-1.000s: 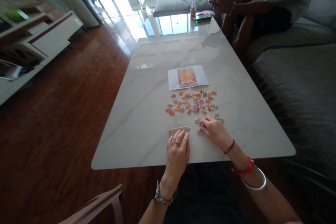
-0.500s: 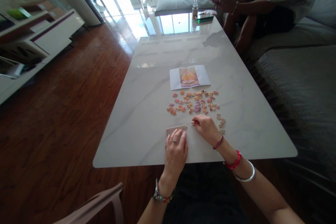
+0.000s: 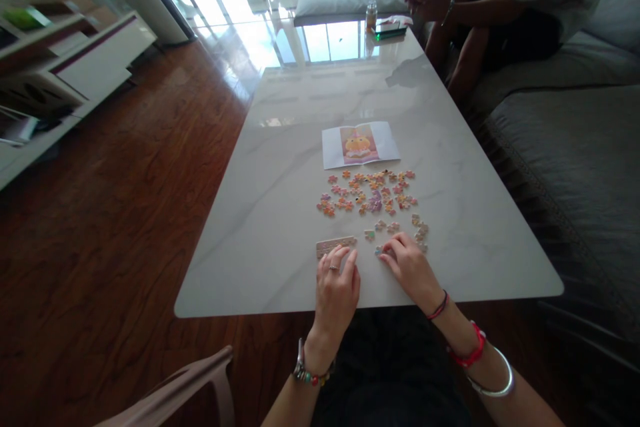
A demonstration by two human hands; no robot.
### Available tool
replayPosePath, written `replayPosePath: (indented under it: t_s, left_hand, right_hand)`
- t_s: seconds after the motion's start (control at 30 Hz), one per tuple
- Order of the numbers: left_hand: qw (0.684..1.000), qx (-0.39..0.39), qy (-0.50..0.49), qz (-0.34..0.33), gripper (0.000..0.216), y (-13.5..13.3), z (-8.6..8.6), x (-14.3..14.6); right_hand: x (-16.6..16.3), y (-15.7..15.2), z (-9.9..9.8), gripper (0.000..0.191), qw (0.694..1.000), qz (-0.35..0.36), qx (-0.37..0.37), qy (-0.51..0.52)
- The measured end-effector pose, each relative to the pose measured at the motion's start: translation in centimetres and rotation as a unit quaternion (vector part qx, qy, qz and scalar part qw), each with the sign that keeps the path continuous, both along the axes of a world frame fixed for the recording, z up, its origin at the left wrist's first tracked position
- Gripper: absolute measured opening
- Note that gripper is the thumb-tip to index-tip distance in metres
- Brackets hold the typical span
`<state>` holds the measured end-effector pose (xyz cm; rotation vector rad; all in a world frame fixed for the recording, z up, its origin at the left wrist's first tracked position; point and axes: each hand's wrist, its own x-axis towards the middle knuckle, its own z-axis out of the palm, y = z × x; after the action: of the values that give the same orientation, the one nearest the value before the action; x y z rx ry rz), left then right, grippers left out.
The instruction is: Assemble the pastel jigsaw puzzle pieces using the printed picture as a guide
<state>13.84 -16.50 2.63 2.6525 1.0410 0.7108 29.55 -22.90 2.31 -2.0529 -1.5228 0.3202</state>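
Observation:
My left hand (image 3: 337, 283) rests by the table's near edge, its fingers loosely spread over a joined section of jigsaw puzzle (image 3: 336, 243). Part of that section is hidden under the fingertips. To its right, my right hand (image 3: 407, 260) has thumb and fingers pinched on a small pale puzzle piece (image 3: 379, 250), low on the tabletop. Between the hands lies a puzzle piece with a green patch (image 3: 369, 235). Pale puzzle pieces (image 3: 417, 221) lie above and beside my right hand. Beyond them spreads a group of orange, pink and purple puzzle pieces (image 3: 376, 200).
A creased picture sheet (image 3: 385, 143) lies past the pieces on the white marbled table (image 3: 250, 227). At the far end stand a bottle (image 3: 371, 12) and a dark phone-like object (image 3: 390, 30). Someone sits on the sofa (image 3: 565, 127) at right. A chair (image 3: 200, 373) is at lower left.
My right hand has moved right and slightly down, leaving the green-patched piece on the table and closing on another piece. My left hand stays over the joined section, its fingers a little more lifted.

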Motion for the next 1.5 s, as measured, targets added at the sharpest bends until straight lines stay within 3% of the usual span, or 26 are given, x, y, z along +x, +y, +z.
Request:
replayPosePath:
  t_s: [0.13, 0.3, 0.43, 0.6, 0.9, 1.2, 1.5]
  left_hand:
    - [1.0, -0.024, -0.005, 0.003, 0.027, -0.5, -0.2, 0.0]
    - [0.998, -0.059, -0.016, -0.008, 0.028, -0.1, -0.7, 1.0]
    - [0.996, -0.083, 0.028, -0.006, 0.018, 0.5, -0.6, 2.1]
    - [0.994, -0.09, 0.055, 0.016, 0.015, 0.6, -0.2, 2.3]
    - [0.993, -0.108, 0.028, 0.04, 0.016, 1.3, 0.1, 2.4]
    - [0.993, -0.108, 0.048, 0.022, 0.015, 1.0, 0.3, 2.4]
    - [0.992, -0.11, 0.05, 0.024, 0.019, 1.0, 0.4, 2.8]
  right_hand:
    - [-0.2, 0.3, 0.0, 0.005, 1.0, 0.024, 0.016, 0.004]
    - [0.0, 1.4, 0.7, 0.006, 0.994, 0.109, 0.027, 0.02]
    - [0.6, 2.2, 0.8, 0.008, 0.988, 0.149, 0.02, 0.017]
    - [1.9, 3.1, 0.8, 0.024, 0.99, 0.134, 0.03, -0.012]
    - [2.3, 4.3, 0.2, 0.01, 0.985, 0.158, -0.017, -0.062]
    - [2.6, 3.3, 0.6, 0.011, 0.979, 0.18, -0.028, -0.094]
    - [3.0, 4.5, 0.7, 0.013, 0.975, 0.192, -0.023, -0.112]
